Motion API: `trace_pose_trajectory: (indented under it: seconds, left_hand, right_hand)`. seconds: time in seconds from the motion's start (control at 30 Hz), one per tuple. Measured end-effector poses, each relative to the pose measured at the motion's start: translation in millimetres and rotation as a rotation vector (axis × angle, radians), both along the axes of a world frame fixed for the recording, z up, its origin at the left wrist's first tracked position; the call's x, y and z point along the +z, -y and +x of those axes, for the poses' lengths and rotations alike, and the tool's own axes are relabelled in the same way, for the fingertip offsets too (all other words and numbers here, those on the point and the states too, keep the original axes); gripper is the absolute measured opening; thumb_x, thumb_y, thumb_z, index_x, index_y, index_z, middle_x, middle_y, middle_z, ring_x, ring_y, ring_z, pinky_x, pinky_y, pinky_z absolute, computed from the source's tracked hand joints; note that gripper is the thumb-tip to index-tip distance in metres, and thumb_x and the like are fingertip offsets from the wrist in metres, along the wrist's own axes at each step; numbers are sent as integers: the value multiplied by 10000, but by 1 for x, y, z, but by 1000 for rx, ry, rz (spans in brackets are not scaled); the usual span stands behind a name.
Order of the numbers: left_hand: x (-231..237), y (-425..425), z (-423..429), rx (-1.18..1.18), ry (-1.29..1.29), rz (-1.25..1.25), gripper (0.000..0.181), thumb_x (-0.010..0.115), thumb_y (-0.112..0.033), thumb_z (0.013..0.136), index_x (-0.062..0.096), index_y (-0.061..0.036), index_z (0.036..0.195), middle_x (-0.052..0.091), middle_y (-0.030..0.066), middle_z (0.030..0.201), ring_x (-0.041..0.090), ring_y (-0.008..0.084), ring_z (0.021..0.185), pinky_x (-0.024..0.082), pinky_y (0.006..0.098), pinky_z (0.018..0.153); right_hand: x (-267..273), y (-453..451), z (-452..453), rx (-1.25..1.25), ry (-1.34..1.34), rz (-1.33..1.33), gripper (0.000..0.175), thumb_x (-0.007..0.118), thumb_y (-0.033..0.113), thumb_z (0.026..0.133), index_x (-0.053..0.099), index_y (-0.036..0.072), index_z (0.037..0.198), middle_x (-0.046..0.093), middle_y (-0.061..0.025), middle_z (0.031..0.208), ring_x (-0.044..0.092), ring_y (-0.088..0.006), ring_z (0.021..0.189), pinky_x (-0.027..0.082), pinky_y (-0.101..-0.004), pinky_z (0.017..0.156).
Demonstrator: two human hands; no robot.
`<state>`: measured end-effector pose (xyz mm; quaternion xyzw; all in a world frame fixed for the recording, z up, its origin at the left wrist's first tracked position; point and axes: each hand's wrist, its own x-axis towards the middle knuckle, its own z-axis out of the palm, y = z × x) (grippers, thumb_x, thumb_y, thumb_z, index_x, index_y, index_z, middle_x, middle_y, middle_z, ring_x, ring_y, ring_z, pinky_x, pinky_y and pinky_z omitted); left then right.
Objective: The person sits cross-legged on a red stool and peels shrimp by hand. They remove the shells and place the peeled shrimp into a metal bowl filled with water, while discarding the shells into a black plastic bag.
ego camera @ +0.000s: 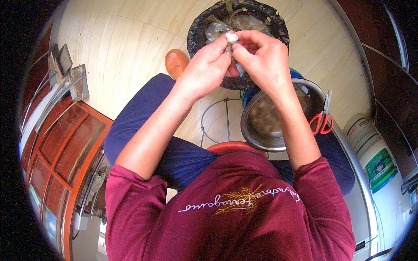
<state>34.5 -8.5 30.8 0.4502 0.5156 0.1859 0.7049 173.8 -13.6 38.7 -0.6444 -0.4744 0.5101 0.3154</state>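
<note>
A small white piece (232, 38), too small to name surely, is pinched between the fingertips of both hands. My left hand (209, 63) holds it from the left, thumb and fingers bent around it. My right hand (261, 58) grips it from the right with thumb and forefinger; the other fingers are curled and partly hidden. Both hands are above a bin lined with a black plastic bag (196, 31), which contains crumpled clear plastic (249, 24) and scraps. Something pale shows below the fingers, mostly covered by them.
A steel bowl of murky water (266, 114) is under my right forearm. Red-handled scissors (323, 117) lie by its right rim, blades pointing away. A wire stand (227, 120) is between my legs. A wood-framed cabinet door (65, 146) stands left; a white container with a green label (380, 166) is right.
</note>
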Motion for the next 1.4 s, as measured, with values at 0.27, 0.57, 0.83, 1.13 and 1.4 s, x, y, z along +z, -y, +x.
trace_pose_trajectory:
  seconds: [0.27, 0.57, 0.83, 1.13, 1.4]
  left_hand:
    - [-14, 5, -5, -54, -100, 323, 325, 393, -32, 830, 504, -2, 1134, 625, 169, 958, 613, 278, 909, 466, 337, 800]
    - [-1, 2, 0, -6, -137, 214, 237, 450, -19, 869, 544, 36, 1080, 620, 49, 982, 540, 71, 894, 434, 221, 804]
    - [-6, 0, 0, 66, 39, 105, 227, 466, -11, 866, 562, 17, 1069, 616, 29, 950, 543, 68, 869, 441, 219, 781]
    - [6, -2, 1, 64, 38, -26, 244, 455, -9, 855, 568, 3, 1071, 612, 31, 942, 558, 79, 855, 460, 226, 747]
    - [-4, -1, -1, 36, 102, -93, 226, 455, -29, 870, 549, 16, 1071, 601, 43, 967, 573, 106, 878, 487, 258, 773]
  right_hand:
    - [-11, 6, -8, 0, 119, 155, 200, 593, 136, 718, 668, 40, 877, 646, -151, 746, 648, -260, 676, 515, -336, 625]
    - [-11, 6, -19, -39, 213, 299, 175, 568, 84, 699, 663, 51, 843, 627, -163, 744, 621, -317, 692, 507, -381, 635]
    - [-9, 6, -11, 42, 324, 314, 214, 579, 63, 727, 661, 33, 922, 654, -137, 791, 654, -205, 685, 514, -291, 637]
    - [-1, 5, -1, 142, 225, 251, 190, 574, 115, 703, 665, 54, 858, 633, -165, 774, 623, -317, 729, 506, -391, 666]
    - [-4, 3, 3, 188, 274, 308, 193, 567, 128, 709, 666, 57, 858, 635, -162, 778, 620, -325, 730, 505, -395, 682]
